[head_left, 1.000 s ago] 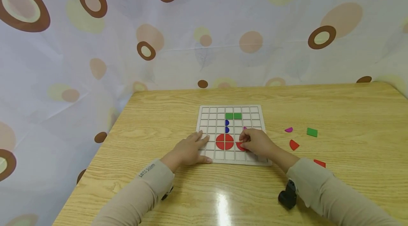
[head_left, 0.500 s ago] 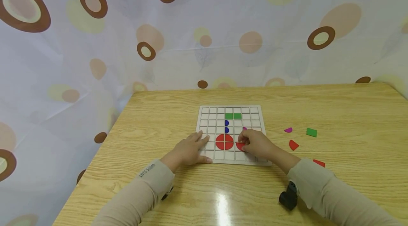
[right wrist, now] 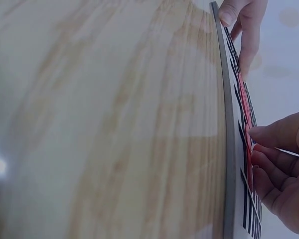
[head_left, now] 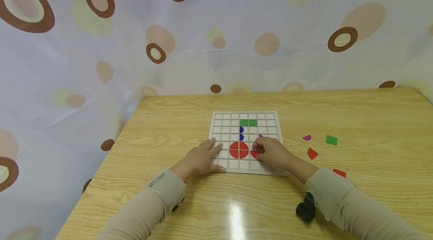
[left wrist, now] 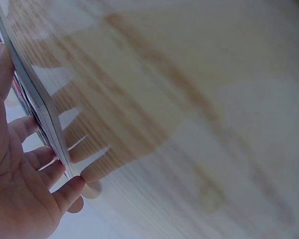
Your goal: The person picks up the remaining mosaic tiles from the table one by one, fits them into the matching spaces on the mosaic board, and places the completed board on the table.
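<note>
In the head view a white grid board (head_left: 224,123) lies on the table, seen edge-on in both wrist views. My left hand (head_left: 201,160) rests on its left side with fingers spread; in the left wrist view the left hand (left wrist: 27,172) has its fingertips along the board's edge. My right hand (head_left: 273,152) is over the board's right part, thumb and fingers pinching a red quarter-circle piece (head_left: 254,154) close to the grid. The right wrist view has the right hand (right wrist: 284,167) with thumb and fingertips at red pieces. Left of it, red quarters form a circle (head_left: 234,154).
On the board are two green rectangles (head_left: 244,122), two blue half-circles (head_left: 241,129) and a purple piece (head_left: 260,135) partly behind my hand. Right of it lie a purple half-circle (head_left: 306,137), a green rectangle (head_left: 331,140) and red pieces (head_left: 312,153). A patterned curtain (head_left: 236,63) stands behind.
The right hand has shifted very slightly left over the red piece, covering its right part. My left hand stays on the board.
</note>
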Motion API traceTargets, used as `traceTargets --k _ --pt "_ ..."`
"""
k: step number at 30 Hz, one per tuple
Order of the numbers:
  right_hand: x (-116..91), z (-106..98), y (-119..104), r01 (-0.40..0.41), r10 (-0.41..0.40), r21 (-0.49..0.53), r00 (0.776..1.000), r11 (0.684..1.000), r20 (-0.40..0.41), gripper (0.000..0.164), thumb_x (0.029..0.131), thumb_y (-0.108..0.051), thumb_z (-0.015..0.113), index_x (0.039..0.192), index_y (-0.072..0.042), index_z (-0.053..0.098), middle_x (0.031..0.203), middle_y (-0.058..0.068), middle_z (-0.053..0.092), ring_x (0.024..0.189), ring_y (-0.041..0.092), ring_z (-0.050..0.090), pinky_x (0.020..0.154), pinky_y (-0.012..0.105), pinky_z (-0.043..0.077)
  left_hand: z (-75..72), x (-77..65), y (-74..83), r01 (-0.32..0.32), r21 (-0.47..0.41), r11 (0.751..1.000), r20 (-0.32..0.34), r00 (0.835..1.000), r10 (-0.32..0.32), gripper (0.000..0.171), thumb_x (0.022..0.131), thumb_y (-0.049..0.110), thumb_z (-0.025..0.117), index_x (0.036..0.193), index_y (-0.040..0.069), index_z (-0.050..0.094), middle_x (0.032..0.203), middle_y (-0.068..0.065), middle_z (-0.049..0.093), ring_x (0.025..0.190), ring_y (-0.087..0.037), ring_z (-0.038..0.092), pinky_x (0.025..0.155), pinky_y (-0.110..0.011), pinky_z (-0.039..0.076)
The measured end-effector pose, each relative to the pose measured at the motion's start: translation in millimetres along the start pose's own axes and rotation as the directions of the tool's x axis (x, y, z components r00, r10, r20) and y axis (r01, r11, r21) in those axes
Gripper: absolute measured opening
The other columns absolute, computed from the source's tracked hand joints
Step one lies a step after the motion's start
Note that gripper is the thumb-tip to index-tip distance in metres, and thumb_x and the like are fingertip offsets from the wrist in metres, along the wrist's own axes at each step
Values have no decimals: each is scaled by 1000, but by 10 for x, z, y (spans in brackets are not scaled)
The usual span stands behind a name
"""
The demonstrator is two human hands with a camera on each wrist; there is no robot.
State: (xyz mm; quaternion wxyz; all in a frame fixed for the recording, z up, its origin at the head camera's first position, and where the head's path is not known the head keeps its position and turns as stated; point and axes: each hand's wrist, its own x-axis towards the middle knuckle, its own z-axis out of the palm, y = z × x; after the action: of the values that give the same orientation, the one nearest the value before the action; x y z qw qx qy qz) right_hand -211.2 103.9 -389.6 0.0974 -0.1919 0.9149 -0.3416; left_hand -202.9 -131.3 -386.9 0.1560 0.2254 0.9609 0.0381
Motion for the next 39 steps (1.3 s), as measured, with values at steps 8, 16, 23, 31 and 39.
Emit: traceTargets --k 8,16,23,31,39 --pt "-20 -5 9 1 -1 -2 1000 1000 1 11 75 0 62 85 -4 58 77 1 53 71 15 47 66 28 43 5 -3 -1 -4 0 1000 -2 1000 4 81 74 61 48 138 19 22 143 -9 12 129 -25 12 100 -39 19" --pt "-98 -83 9 -47 47 20 999 999 11 13 76 -2 61 89 -4 60 77 0 53 72 16 47 66 27 43 -34 -19 14 -5 0 1000 11 1000 5 80 75 59 48 138 18 22 143 -9 12 128 -26 12 100 -42 19" --pt "-216 -178 44 8 -7 28 1000 1000 -11 16 77 -3 60 92 -1 60 81 2 57 76 16 51 70 32 44 -33 -22 24 -15 -1 1000 8 1000 15 80 75 59 49 138 17 23 142 -10 13 128 -27 12 100 -41 18" --pt "-370 -276 75 11 -10 8 999 1000 -36 13 77 -4 60 89 -2 60 79 0 55 74 16 48 66 29 43 -32 -20 36 -11 -9 1000 15 1000 11 79 75 59 49 138 17 23 143 -9 12 128 -27 11 99 -44 19" --pt "-515 -383 132 -3 4 36 999 999 -52 14 77 -7 63 89 -1 59 80 1 56 74 16 50 64 28 44 -33 -22 29 -7 -1 1000 14 1000 7 80 75 59 49 138 16 23 142 -10 13 128 -27 12 100 -43 20"
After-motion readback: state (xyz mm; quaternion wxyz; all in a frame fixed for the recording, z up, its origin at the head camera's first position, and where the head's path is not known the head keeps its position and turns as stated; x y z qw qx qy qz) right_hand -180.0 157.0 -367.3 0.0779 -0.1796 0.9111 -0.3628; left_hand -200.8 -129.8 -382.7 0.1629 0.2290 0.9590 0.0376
